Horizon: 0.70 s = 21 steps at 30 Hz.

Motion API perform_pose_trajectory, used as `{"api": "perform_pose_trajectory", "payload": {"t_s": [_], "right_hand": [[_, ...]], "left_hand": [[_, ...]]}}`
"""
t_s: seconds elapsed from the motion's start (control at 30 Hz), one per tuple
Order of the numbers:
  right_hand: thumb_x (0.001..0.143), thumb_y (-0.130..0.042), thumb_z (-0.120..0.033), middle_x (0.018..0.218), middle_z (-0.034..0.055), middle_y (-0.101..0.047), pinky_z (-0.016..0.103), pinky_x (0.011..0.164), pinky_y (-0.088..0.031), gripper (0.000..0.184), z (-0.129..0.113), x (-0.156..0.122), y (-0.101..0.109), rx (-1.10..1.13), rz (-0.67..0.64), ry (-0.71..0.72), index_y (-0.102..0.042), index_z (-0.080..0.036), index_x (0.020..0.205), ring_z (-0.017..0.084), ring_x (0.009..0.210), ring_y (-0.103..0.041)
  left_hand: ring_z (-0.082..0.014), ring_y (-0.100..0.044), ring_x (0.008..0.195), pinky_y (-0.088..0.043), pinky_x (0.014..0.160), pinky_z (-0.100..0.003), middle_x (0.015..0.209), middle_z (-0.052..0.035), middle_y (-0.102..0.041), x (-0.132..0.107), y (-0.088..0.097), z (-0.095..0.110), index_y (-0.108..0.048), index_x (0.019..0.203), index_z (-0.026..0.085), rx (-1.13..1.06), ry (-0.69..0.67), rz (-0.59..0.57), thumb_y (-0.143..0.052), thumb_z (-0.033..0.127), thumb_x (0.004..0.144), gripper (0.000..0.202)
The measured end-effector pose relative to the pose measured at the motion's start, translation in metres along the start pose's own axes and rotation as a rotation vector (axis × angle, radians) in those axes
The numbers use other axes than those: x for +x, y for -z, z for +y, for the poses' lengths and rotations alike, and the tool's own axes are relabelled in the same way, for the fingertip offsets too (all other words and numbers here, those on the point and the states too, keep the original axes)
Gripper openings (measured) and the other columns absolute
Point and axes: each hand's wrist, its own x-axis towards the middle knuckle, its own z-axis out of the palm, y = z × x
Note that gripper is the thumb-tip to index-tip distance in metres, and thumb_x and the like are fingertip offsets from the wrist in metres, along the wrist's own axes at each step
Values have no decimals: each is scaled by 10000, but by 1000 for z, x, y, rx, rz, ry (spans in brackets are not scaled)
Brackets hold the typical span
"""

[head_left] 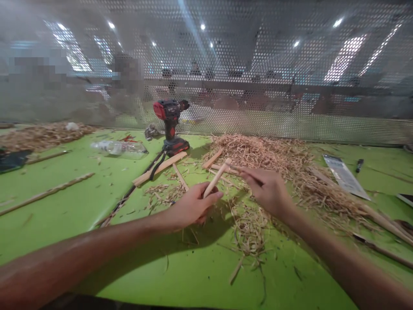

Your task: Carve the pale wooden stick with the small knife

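Note:
My left hand (190,206) is closed around the lower part of a pale wooden stick (217,177), which tilts up and to the right above the table. Fingers pinched together, my right hand (271,191) grips a slim knife-like tool (234,167), most of it hidden by the hand. Its thin end reaches left to the upper end of the stick and seems to touch it. Beneath and between the hands, curly wood shavings (251,230) lie on the green tabletop (180,275).
A red and black cordless drill (171,125) stands beyond my left hand, beside a flat wooden strip (161,168). Behind the right hand spreads a large shavings heap (258,150). A clear plastic bottle (121,147) lies left; a perforated metal screen (258,94) borders the table's far side.

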Motion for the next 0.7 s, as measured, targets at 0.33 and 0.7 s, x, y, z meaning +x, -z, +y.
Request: {"api": "perform_pose_trajectory", "payload": {"t_s": [0.33,0.7], "right_hand": [[972,-551,-266,1025,70,-771,349,822,-616,260,-10,-10,-25,-39,-44,185,-757,-172,1099,207,900,-741],[1021,-444,-323,847,53,-767,253,549,-532,347,-21,-15,-23,-238,-104,297,-760,-219,1119,163,684,-698]], "left_hand": [[-30,-292,333,-278,319,-148,502,111,-381,-10,-3,2,-433,807,215,-76,-34,-5,-482,539,962,363],[-84,-378,267,-431,309,-195,387,122,-375,-7,-3,-1,-487,828,211,-28,0,-90,-505,469,965,294]]}}
